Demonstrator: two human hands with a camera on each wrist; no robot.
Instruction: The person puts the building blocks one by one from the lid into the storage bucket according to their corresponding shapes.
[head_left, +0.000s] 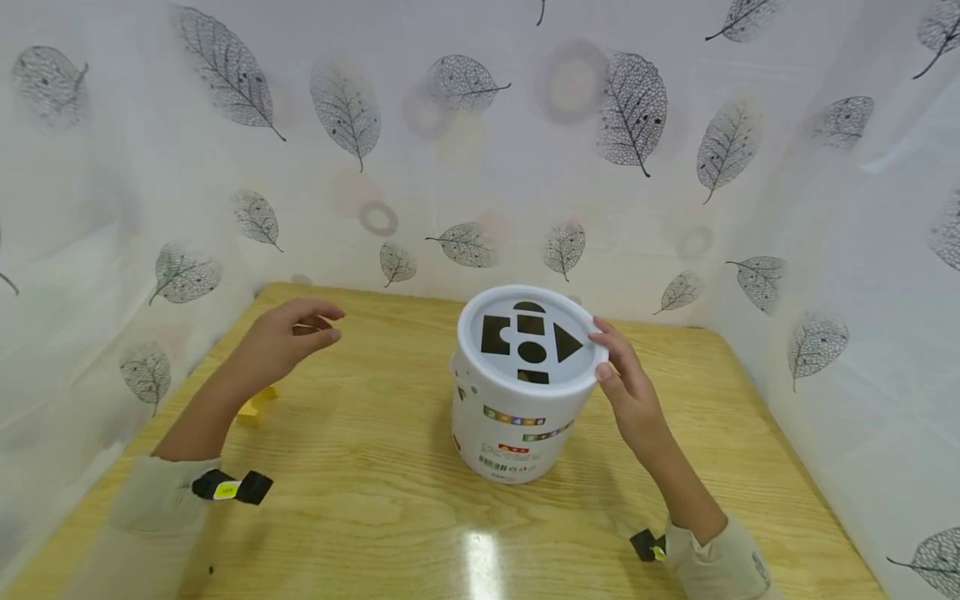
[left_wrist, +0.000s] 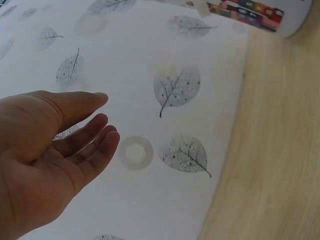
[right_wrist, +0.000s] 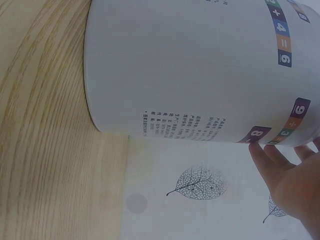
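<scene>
A white cylindrical bucket (head_left: 504, 433) stands on the table, with coloured number strips and printed text round its side. Its white lid (head_left: 491, 367) has dark cut-out holes: a triangle, a circle, a notched square and other shapes. My right hand (head_left: 633, 400) touches the right edge of the lid with fingers and thumb spread along the rim. In the right wrist view, fingertips of the right hand (right_wrist: 295, 185) rest against the bucket's upper side. Over the table's left part hovers my left hand (head_left: 288, 337), fingers loosely bent, thumb apart, nothing held.
A yellow block (head_left: 258, 408) lies on the wooden table (head_left: 360, 500), partly hidden behind the left forearm. White curtains (head_left: 465, 167) with a leaf pattern enclose the table at the back and both sides. Black bands (head_left: 232, 487) sit at the wrists.
</scene>
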